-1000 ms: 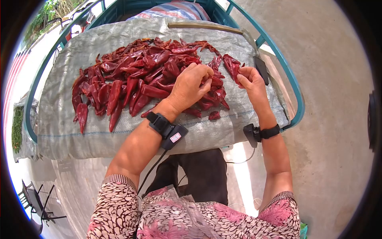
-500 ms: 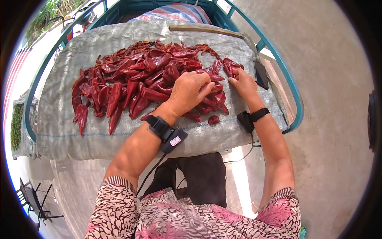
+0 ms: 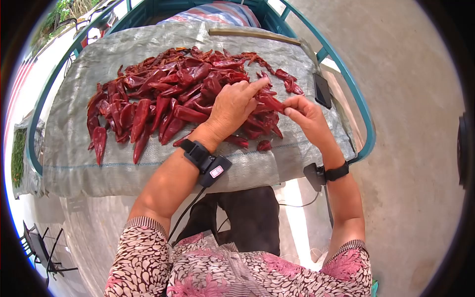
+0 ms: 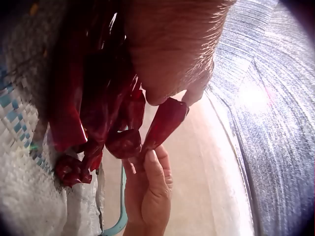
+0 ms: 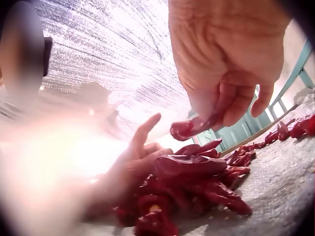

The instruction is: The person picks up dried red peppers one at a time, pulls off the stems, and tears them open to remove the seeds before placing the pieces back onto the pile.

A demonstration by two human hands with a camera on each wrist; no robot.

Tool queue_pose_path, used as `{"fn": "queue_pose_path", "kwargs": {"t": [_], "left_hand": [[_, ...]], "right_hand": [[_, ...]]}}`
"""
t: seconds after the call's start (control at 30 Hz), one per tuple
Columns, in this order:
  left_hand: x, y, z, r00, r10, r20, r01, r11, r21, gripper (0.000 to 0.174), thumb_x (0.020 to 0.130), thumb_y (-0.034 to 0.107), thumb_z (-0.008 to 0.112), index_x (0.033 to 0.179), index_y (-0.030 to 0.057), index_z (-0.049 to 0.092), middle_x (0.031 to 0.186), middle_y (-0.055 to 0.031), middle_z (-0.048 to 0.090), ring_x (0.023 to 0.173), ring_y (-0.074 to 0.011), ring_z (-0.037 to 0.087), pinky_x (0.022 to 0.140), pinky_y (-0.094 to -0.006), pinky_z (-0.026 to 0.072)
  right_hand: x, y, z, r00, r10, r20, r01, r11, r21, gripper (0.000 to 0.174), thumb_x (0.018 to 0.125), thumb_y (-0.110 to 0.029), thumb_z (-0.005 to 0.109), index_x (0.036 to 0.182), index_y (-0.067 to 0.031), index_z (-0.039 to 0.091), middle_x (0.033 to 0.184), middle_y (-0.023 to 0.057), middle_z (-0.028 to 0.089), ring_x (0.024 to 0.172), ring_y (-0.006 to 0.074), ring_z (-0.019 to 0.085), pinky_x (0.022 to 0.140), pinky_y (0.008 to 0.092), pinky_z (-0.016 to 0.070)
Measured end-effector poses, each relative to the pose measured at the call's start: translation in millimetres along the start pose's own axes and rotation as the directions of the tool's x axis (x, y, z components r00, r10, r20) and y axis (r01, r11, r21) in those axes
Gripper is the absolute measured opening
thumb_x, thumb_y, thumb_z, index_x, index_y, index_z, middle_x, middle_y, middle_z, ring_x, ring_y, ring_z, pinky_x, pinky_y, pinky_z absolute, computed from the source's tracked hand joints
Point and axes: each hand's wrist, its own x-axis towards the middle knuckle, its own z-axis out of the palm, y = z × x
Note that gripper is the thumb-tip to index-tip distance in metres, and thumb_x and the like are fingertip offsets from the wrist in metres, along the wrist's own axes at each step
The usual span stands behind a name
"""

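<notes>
Peppers (image 3: 168, 106) on a sheet (image 3: 89, 173), phone (image 3: 322, 90) to their right, stick (image 3: 255, 35) behind them

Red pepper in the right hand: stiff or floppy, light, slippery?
Likely fairly stiff: the red pepper juts from the right hand without visible sag. Probably light for its size, since the piled peppers look wrinkled and dried. Its glossy skin may be slightly slippery.

We see glossy, wrinkled, smooth-skinned dark red peppers (image 3: 193, 74) on a matt, rough-woven grey-green plastic sheet (image 3: 74, 148). We find the curved teal metal rail (image 3: 363, 109) smooth and painted, and the long brown strip (image 3: 255, 34) matt, like wood.
</notes>
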Motion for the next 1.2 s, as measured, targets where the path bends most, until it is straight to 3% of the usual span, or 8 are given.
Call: {"fn": "queue_pose_path", "kwargs": {"t": [0.1, 0.33, 0.43, 0.53, 0.63, 0.73, 0.97, 1.2], "left_hand": [[-2.5, -6.6, 3.6, 0.995, 0.075, 0.062, -0.078, 0.995, 0.054, 0.028, 0.091, 0.009, 0.067, 0.119, 0.0101, 0.066, 0.086, -0.0088, 0.063, 0.087, -0.0322, 0.062, 0.081, -0.0421, 0.0483], [-0.1, -2.3, 2.1, 0.998, -0.029, -0.061, 0.028, 0.999, -0.023, 0.015, 0.093, 0.012, 0.066, 0.107, 0.0091, 0.069, 0.092, -0.0100, 0.067, 0.091, -0.0304, 0.065, 0.081, -0.0404, 0.0489], [-0.7, -1.1, 1.7, 1.000, 0.017, -0.016, -0.017, 0.999, -0.028, 0.014, 0.092, 0.012, 0.066, 0.106, 0.0090, 0.069, 0.091, -0.0095, 0.067, 0.089, -0.0307, 0.065, 0.080, -0.0401, 0.0490], [-1.7, -2.6, 2.4, 0.999, 0.008, -0.034, -0.009, 1.000, -0.026, 0.014, 0.091, 0.011, 0.067, 0.105, 0.0093, 0.068, 0.090, -0.0091, 0.067, 0.088, -0.0307, 0.065, 0.080, -0.0399, 0.0491], [-1.3, -1.7, 1.9, 1.000, 0.012, -0.029, -0.012, 1.000, -0.028, 0.014, 0.091, 0.011, 0.067, 0.104, 0.0091, 0.068, 0.090, -0.0092, 0.067, 0.086, -0.0309, 0.065, 0.079, -0.0400, 0.0490], [-1.0, -2.2, 1.8, 0.999, 0.027, -0.046, -0.028, 0.999, -0.025, 0.014, 0.090, 0.010, 0.068, 0.104, 0.0090, 0.068, 0.090, -0.0092, 0.067, 0.086, -0.0311, 0.065, 0.078, -0.0402, 0.0490], [-2.5, -3.3, 1.7, 0.997, 0.041, -0.058, -0.042, 0.999, -0.011, 0.016, 0.090, 0.010, 0.068, 0.106, 0.0084, 0.067, 0.092, -0.0093, 0.068, 0.086, -0.0307, 0.065, 0.078, -0.0399, 0.0491], [-0.9, 0.8, 0.1, 0.997, -0.075, -0.037, 0.072, 0.995, -0.072, 0.032, 0.092, 0.016, 0.069, 0.123, 0.0076, 0.065, 0.092, -0.0101, 0.068, 0.084, -0.0285, 0.066, 0.078, -0.0407, 0.0495]], "right_hand": [[-11.8, -9.2, 0.0, 0.998, 0.061, 0.031, -0.060, 0.997, -0.041, 0.015, 0.094, -0.009, 0.067, 0.108, -0.0033, 0.069, 0.100, -0.0001, 0.068, 0.095, 0.0102, 0.060, 0.088, 0.0280, 0.0476], [1.5, 27.3, -28.6, 0.945, 0.210, -0.252, -0.217, 0.976, 0.000, 0.014, 0.097, -0.013, 0.065, 0.106, -0.0024, 0.067, 0.087, -0.0005, 0.067, 0.079, 0.0055, 0.058, 0.068, 0.0227, 0.0463], [21.1, 42.0, -35.4, 0.922, 0.293, -0.251, -0.344, 0.920, -0.187, 0.025, 0.097, -0.025, 0.066, 0.111, -0.0033, 0.068, 0.092, 0.0046, 0.072, 0.083, 0.0128, 0.065, 0.070, 0.0266, 0.0499], [50.6, 97.0, -48.9, 0.904, 0.105, -0.414, -0.309, 0.830, -0.465, 0.044, 0.094, -0.042, 0.067, 0.118, -0.0051, 0.068, 0.102, 0.0127, 0.075, 0.097, 0.0254, 0.071, 0.082, 0.0352, 0.0520], [74.7, 105.3, -43.7, 0.842, 0.160, -0.515, -0.482, 0.653, -0.584, 0.058, 0.087, -0.052, 0.069, 0.124, -0.0068, 0.068, 0.111, 0.0184, 0.074, 0.111, 0.0339, 0.068, 0.096, 0.0426, 0.0476], [89.0, 102.4, -28.2, 0.814, 0.236, -0.531, -0.570, 0.505, -0.648, 0.059, 0.082, -0.049, 0.074, 0.126, -0.0099, 0.068, 0.111, 0.0155, 0.074, 0.115, 0.0306, 0.066, 0.100, 0.0438, 0.0435], [92.0, 118.2, -34.2, 0.894, 0.244, -0.374, -0.422, 0.738, -0.527, 0.049, 0.082, -0.035, 0.074, 0.124, -0.0111, 0.068, 0.109, 0.0123, 0.075, 0.100, 0.0298, 0.071, 0.089, 0.0424, 0.0506], [60.0, 26.7, -10.6, 0.971, -0.178, -0.162, 0.131, 0.956, -0.263, 0.025, 0.101, -0.014, 0.055, 0.121, -0.0042, 0.065, 0.109, 0.0168, 0.072, 0.099, 0.0331, 0.068, 0.088, 0.0394, 0.0520]]}}
